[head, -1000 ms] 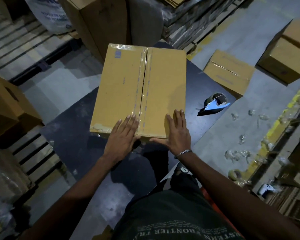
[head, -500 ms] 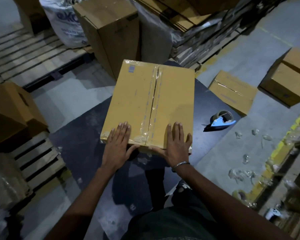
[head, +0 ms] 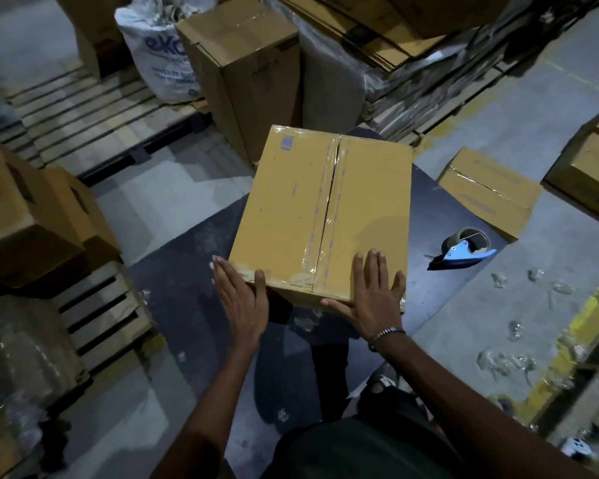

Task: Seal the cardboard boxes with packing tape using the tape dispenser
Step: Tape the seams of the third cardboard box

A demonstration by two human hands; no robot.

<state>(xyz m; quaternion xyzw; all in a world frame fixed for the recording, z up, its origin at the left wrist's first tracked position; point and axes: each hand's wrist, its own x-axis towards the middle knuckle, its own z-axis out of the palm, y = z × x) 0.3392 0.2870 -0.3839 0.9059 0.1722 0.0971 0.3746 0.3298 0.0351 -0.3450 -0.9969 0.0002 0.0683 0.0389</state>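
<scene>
Both hands, left (head: 241, 299) and right (head: 374, 299), press flat-fingered on a taped cardboard box (head: 320, 216); tape dispenser (head: 464, 250) lies right, on the dark tabletop (head: 194, 271).

Brown cardboard box (head: 322, 216) flat on dark worktop (head: 194, 271), flaps closed, clear tape along centre seam, near end overhanging worktop edge. Blue tape dispenser (head: 464, 252) with tape roll lying on worktop right of box, apart from it.

Taped cardboard box (head: 322, 216) on dark table (head: 194, 271), left hand (head: 241, 299) flat against its near-left corner, right hand (head: 374, 295) flat on its near-right edge, tape dispenser (head: 464, 250) apart at right.
</scene>
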